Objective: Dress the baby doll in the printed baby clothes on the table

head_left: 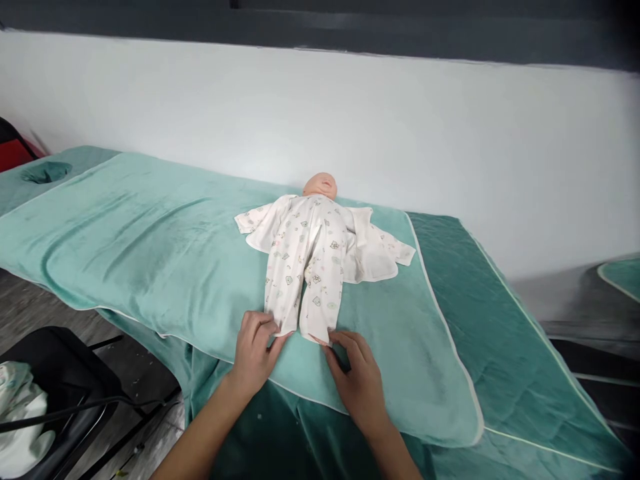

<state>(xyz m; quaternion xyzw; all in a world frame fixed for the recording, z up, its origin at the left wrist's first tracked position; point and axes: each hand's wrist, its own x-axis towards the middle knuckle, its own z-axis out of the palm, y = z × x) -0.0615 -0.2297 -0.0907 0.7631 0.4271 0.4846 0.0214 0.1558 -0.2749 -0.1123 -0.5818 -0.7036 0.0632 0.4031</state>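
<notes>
A baby doll (321, 185) lies on its back on a light green towel (150, 247), head toward the wall. It wears white printed baby clothes (305, 260), the top spread open to both sides. My left hand (255, 353) pinches the cuff of the left trouser leg. My right hand (356, 381) pinches the cuff of the right trouser leg. Both hands rest at the near end of the towel.
The towel covers a massage table with a darker green cover (500, 347) and a face hole (46, 172) at the far left. A black chair (65, 393) with white cloth (20, 420) stands at lower left. A white wall (400, 127) runs behind.
</notes>
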